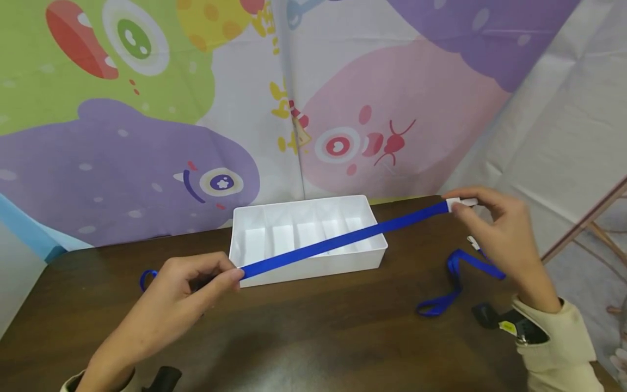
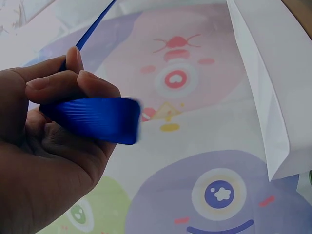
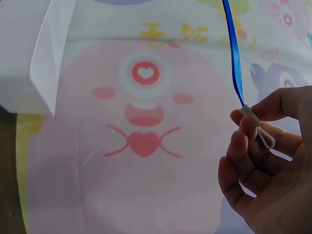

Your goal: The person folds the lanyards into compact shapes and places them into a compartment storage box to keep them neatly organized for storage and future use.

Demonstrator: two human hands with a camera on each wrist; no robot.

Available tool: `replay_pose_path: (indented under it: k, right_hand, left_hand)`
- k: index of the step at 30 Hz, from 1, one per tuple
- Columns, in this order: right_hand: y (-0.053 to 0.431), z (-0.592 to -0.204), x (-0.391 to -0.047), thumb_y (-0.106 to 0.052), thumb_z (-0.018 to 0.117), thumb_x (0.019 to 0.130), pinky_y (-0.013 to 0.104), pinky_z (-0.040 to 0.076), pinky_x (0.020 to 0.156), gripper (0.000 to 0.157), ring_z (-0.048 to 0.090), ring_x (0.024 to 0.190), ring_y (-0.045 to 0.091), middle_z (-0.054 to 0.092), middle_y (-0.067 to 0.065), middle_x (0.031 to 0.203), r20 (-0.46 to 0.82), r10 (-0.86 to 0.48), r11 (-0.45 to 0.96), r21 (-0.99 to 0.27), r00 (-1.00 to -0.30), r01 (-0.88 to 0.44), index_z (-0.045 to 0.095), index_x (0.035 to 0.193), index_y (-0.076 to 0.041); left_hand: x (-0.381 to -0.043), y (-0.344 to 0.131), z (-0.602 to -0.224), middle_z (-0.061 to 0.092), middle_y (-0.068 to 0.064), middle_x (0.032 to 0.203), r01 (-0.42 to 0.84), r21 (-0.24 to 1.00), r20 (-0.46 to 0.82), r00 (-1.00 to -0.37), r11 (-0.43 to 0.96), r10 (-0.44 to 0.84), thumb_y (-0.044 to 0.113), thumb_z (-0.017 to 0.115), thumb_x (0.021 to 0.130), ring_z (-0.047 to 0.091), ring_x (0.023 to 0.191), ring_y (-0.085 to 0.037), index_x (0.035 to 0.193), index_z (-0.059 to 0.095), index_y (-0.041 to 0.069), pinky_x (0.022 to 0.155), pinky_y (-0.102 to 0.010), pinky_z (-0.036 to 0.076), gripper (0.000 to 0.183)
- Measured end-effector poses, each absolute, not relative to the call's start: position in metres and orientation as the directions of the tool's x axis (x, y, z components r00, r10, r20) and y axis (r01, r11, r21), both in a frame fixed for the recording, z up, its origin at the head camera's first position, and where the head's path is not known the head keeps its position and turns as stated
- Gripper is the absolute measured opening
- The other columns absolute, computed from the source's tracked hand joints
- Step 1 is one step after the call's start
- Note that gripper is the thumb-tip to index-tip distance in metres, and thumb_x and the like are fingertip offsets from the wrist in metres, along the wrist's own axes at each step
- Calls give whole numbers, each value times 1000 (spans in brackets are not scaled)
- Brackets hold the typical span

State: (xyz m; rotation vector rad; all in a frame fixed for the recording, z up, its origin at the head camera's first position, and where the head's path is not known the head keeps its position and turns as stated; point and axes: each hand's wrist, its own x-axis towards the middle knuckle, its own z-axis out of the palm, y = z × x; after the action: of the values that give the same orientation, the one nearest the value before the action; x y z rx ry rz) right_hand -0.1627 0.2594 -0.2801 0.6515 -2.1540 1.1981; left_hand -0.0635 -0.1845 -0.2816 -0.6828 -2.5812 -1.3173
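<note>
A blue lanyard (image 1: 313, 247) is stretched in a straight band between both hands, in front of and above a white box. My left hand (image 1: 183, 296) pinches its lower left end between thumb and fingers; in the left wrist view a loop of the blue strap (image 2: 97, 117) pokes out of that hand. My right hand (image 1: 506, 234), higher up, pinches the white end fitting (image 1: 453, 205). The right wrist view shows a small white loop (image 3: 266, 138) hanging below those fingertips. A second blue lanyard (image 1: 455, 283) lies crumpled on the table below the right hand.
The white box (image 1: 313, 269) with several compartments stands at the back of the dark wooden table (image 1: 313, 337). Behind it hangs a cartoon-printed cloth (image 1: 245, 98). Farther right is a wooden-legged piece of furniture (image 1: 595, 223).
</note>
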Motion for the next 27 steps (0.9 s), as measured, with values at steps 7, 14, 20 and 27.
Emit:
replay_pose_path:
  k: [7, 14, 20, 27]
  right_hand:
    - [271, -286, -169, -2, 69, 89, 20, 32, 48, 17, 49, 60, 4, 68, -17, 91, 642, -107, 626, -549, -759, -553, 77, 103, -9]
    - [277, -292, -182, -7, 68, 88, 20, 31, 42, 18, 48, 58, 0, 70, -5, 86, 647, -138, 706, -467, -750, -532, 78, 101, -14]
    - [285, -297, -188, -6, 67, 88, 16, 37, 56, 17, 53, 76, -8, 72, 7, 88, 638, -145, 744, -434, -756, -508, 77, 101, -11]
    - [295, -300, -192, -10, 67, 89, 16, 36, 53, 17, 52, 74, -12, 74, 10, 90, 624, -125, 764, -435, -771, -476, 78, 102, -13]
  left_hand:
    - [-63, -187, -279, 45, 11, 64, 463, 711, 326, -884, 529, 334, 19, 65, 98, 39, 52, -5, 82, 63, 29, 44, -24, 36, 19]
    - [-59, -192, -275, 45, 9, 62, 431, 742, 287, -896, 514, 338, 22, 66, 98, 42, 49, -7, 83, 62, 27, 41, -25, 37, 16]
    - [-57, -198, -271, 49, 10, 59, 457, 736, 316, -884, 499, 344, 17, 66, 98, 47, 47, -8, 86, 65, 27, 39, -25, 38, 15]
    - [-59, -205, -268, 52, 13, 60, 486, 710, 336, -870, 509, 362, 12, 62, 99, 51, 49, -8, 90, 67, 29, 40, -23, 38, 20]
